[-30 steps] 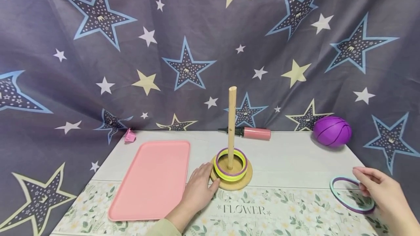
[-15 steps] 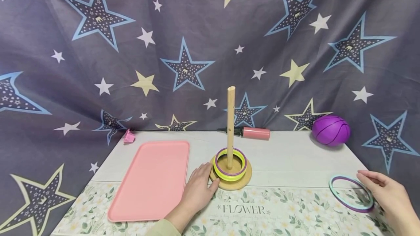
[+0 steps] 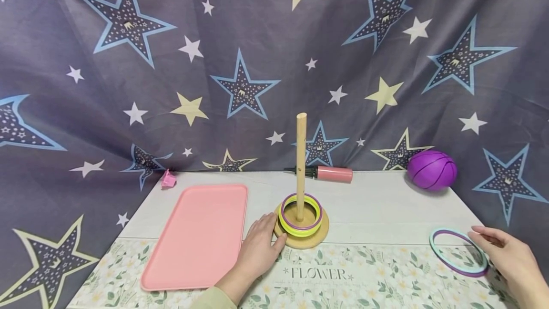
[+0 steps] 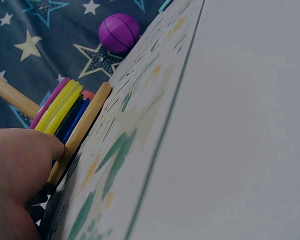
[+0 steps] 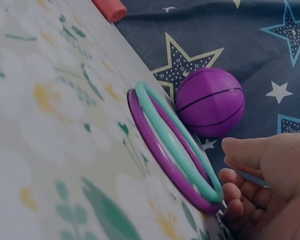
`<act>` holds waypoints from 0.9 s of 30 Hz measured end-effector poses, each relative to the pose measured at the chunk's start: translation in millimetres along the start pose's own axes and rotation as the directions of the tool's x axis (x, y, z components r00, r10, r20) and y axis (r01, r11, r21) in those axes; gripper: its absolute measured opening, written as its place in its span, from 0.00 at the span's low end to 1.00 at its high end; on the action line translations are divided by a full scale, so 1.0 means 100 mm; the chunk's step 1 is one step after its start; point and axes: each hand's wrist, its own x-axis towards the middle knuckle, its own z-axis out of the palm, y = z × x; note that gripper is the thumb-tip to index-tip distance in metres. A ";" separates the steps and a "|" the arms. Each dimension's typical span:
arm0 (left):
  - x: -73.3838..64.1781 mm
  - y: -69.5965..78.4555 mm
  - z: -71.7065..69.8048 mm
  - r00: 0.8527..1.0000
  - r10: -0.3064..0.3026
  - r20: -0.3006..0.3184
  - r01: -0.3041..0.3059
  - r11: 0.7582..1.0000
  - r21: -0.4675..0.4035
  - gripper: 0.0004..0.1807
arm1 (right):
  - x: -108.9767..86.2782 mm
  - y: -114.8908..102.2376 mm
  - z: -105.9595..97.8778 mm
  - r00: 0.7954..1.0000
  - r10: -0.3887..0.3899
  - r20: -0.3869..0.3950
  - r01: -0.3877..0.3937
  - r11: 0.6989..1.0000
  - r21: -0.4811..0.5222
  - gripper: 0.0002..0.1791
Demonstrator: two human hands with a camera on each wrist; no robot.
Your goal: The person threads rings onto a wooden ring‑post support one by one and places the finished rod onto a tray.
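A wooden peg stand (image 3: 301,156) rises from a round base in the middle of the table. Stacked around its peg are several rings, yellow ones (image 3: 300,233) with a purple one (image 3: 319,204) on top; the left wrist view also shows a black ring (image 4: 69,114) and a blue ring (image 4: 78,120). My left hand (image 3: 257,249) rests at the base's left edge, thumb and fingertips touching it. On the right lie a turquoise ring (image 3: 433,247) and a purple ring (image 3: 456,270), one on the other. My right hand (image 3: 510,256) is beside their right edge, fingers loosely bent, nothing gripped.
A pink tray (image 3: 201,232) lies left of my left hand. Toward the back are a small pink object (image 3: 168,179), a pink-and-black hand pump (image 3: 334,174) and a purple ball (image 3: 432,170). A starry curtain (image 3: 257,37) hangs behind the table.
My right hand has drawn slightly right and down, away from the turquoise and purple rings, which stay on the table. My left hand keeps its place at the stand's base.
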 end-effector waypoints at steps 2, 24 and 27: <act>0.00 0.01 0.00 1.000 -0.001 0.001 0.001 1.000 -0.003 0.37 | 0.00 0.04 -0.01 1.000 -0.020 0.002 0.020 1.000 -0.016 0.39; 0.03 -0.01 0.03 1.000 -0.018 0.014 0.018 1.000 -0.001 0.38 | 0.14 0.26 -0.03 0.996 -0.083 0.033 0.085 0.993 -0.076 0.38; 0.02 -0.01 0.03 1.000 -0.014 0.010 0.014 1.000 -0.001 0.38 | 0.14 0.28 -0.04 0.996 -0.075 0.058 0.079 0.994 -0.074 0.40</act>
